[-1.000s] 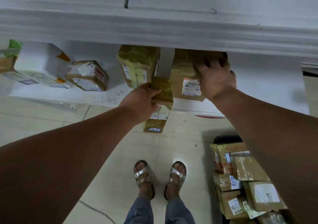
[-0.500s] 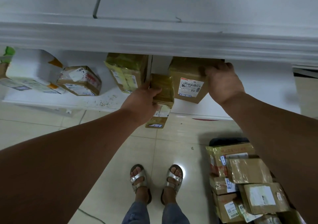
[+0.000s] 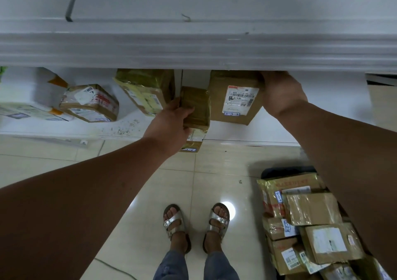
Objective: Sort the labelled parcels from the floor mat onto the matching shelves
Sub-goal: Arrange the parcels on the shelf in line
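Left hand (image 3: 171,125) is gripping a small tape-wrapped brown parcel (image 3: 196,107) at the white shelf (image 3: 279,129) edge, right hand (image 3: 281,94) is gripping the brown cardboard box labelled 3-3-5 (image 3: 234,97) on it.

A glossy cream tiled floor (image 3: 133,226) with thin grey grout lines fills the lower half of the view, and a bright round glare of a light (image 3: 228,206) shines on it just beside the right foot. The person stands on it in a pair of silver two-strap buckled sandals (image 3: 174,222), toes pointing toward the shelving, with the frayed hems of blue denim jeans (image 3: 171,264) above the ankles. A thin dark cable (image 3: 113,268) runs across the tiles near the bottom edge, and a small dark speck (image 3: 240,181) lies on the floor ahead of the feet.
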### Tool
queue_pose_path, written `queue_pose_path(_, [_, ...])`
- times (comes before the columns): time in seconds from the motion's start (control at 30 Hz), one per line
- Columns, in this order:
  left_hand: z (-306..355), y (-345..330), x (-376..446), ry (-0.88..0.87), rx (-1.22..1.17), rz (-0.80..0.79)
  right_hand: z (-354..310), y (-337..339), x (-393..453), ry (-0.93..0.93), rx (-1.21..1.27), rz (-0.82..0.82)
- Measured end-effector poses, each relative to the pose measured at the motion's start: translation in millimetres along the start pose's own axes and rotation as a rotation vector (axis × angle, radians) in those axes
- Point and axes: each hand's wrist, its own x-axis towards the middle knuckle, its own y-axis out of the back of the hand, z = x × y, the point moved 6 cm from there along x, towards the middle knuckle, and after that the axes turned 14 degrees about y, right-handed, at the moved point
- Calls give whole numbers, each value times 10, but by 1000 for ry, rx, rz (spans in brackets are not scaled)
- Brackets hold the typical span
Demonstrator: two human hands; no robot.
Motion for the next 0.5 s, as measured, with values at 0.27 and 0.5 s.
queue_pose_path(0.27, [95, -21, 97, 14, -34, 36, 68, -12, -177, 65, 21, 50])
queue_pose_path(0.5, [213, 29, 332, 25, -69, 77, 63, -103, -275, 4, 64, 117])
